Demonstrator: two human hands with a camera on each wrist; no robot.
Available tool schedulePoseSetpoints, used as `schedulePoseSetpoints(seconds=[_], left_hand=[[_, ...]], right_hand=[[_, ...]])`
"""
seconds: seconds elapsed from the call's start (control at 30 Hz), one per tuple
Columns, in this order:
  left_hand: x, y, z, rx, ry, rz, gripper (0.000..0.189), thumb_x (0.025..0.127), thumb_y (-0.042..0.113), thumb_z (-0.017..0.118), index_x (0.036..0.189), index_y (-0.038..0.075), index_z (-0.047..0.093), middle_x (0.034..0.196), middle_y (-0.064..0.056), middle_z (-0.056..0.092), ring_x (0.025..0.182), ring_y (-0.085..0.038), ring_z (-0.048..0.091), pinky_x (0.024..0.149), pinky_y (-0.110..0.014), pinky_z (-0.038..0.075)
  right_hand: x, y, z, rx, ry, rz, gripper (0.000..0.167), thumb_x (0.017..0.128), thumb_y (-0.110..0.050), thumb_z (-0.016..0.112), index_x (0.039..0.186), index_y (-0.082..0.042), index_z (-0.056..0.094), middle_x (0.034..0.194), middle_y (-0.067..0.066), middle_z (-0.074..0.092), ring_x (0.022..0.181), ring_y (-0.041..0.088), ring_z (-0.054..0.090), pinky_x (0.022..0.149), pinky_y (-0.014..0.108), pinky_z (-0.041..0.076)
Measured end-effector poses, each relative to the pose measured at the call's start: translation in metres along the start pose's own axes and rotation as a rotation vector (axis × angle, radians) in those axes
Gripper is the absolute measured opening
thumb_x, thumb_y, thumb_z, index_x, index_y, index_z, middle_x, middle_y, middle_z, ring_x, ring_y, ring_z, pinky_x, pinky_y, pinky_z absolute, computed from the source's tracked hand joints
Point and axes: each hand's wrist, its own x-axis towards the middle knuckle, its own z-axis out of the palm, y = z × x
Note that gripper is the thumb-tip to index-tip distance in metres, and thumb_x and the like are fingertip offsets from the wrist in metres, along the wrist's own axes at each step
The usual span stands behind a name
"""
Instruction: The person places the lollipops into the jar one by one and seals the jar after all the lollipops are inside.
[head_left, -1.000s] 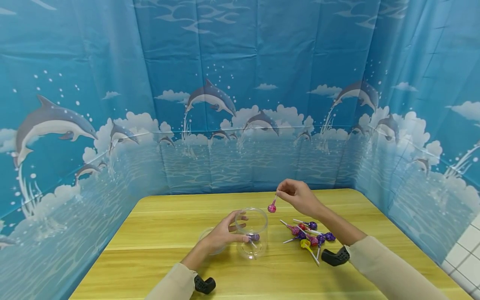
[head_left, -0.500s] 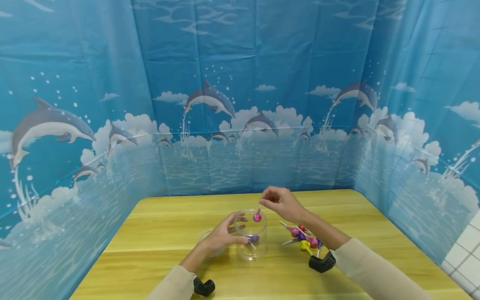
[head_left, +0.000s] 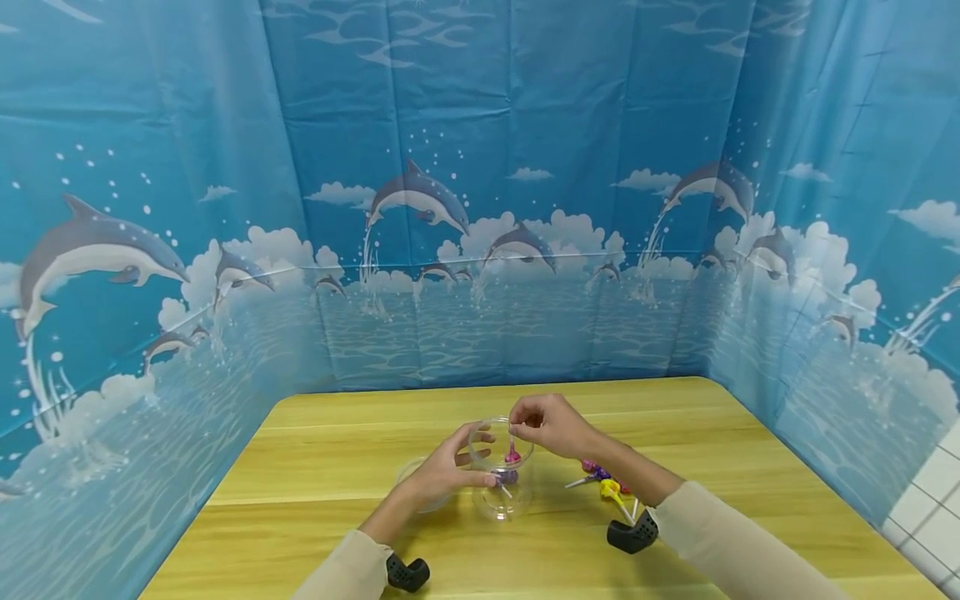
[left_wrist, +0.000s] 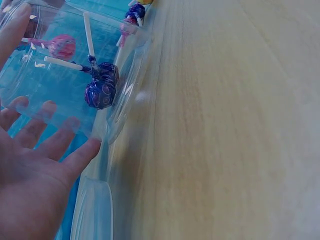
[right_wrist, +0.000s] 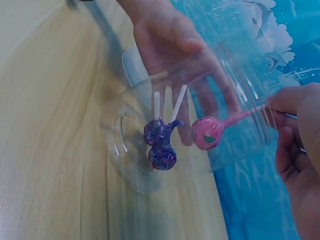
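A clear plastic jar stands upright on the table, with two purple-wrapped lollipops at its bottom. My left hand holds the jar from the left, thumb on the near side and fingers spread along the far wall. Over the jar's mouth, my right hand pinches the white stick of a pink lollipop between thumb and finger. That lollipop hangs head down inside the jar, above the purple ones.
Right of the jar lies a pile of loose lollipops, a yellow one among them, partly hidden by the right forearm. A clear round lid lies beside the left hand. A blue dolphin-print curtain encloses the wooden table.
My right hand has moved left and down from above the pile to the jar's mouth, lowering the pink lollipop inside. The left hand stays on the jar.
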Motion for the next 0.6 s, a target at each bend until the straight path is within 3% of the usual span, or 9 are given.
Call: schedulePoseSetpoints(seconds=[0.17,0.33,0.6], left_hand=[[0.0005,-0.0020,-0.0009,-0.009,-0.005,-0.001,0.077,0.097,0.017,0.076,0.161,0.019,0.034,0.156,-0.026,0.035,0.144,-0.048,0.036,0.104,-0.049,0.050],[0.0009,-0.0023,-0.0010,-0.034,-0.012,-0.002,0.079,0.097,0.016,0.075,0.163,0.017,0.030,0.157,-0.028,0.032,0.145,-0.049,0.034,0.106,-0.050,0.048],[0.0007,-0.0026,-0.0006,-0.022,-0.007,0.000,0.078,0.097,0.020,0.076,0.162,0.020,0.032,0.156,-0.022,0.036,0.145,-0.048,0.034,0.107,-0.051,0.046]], right_hand=[[-0.0009,0.0041,-0.0008,-0.030,-0.034,-0.030,0.008,0.100,-0.011,0.071,0.096,-0.016,0.075,0.084,0.000,0.070,0.059,0.010,0.047,0.056,0.025,0.042],[0.0014,0.0061,-0.0028,-0.051,-0.091,-0.040,0.010,0.099,-0.011,0.073,0.095,-0.019,0.077,0.084,-0.008,0.071,0.060,0.008,0.050,0.056,0.026,0.046],[0.0056,0.0044,-0.0055,-0.054,-0.175,-0.029,0.008,0.099,-0.014,0.073,0.095,-0.016,0.081,0.089,0.001,0.075,0.062,0.007,0.053,0.058,0.026,0.049]])
